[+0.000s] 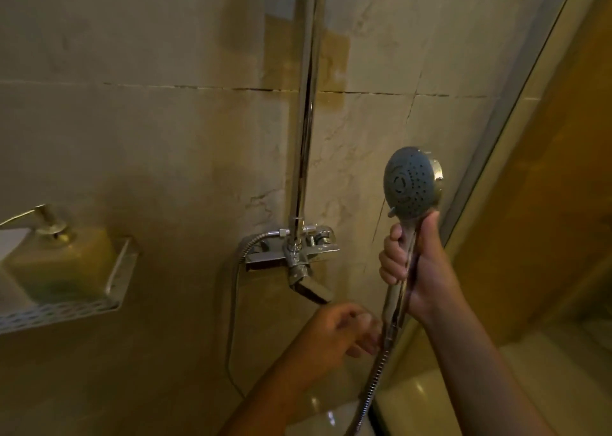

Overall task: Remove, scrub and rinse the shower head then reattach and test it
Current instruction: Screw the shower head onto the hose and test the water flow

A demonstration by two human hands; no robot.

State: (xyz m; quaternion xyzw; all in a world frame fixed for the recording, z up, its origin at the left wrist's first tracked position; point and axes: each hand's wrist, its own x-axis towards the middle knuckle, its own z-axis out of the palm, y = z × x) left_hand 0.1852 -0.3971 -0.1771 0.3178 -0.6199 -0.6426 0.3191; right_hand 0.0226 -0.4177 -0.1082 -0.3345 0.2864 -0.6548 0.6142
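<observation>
Shower stall: beige marble-look wall tiles (149,137), stained, with a glass panel (530,137) at right. Right hand (414,266) has its fingers (392,260) clamped round the handle of the shower head (410,182), held upright off the wall beside the glass, its grey face turned left. Left hand (344,329), blurred, has its fingers curled, tips pinching the hose (374,379) at the handle's base. Count: one shower head, one hose, one riser pipe (306,120), one mixer tap (294,253), one shelf (122,270), one soap dispenser (63,260).
</observation>
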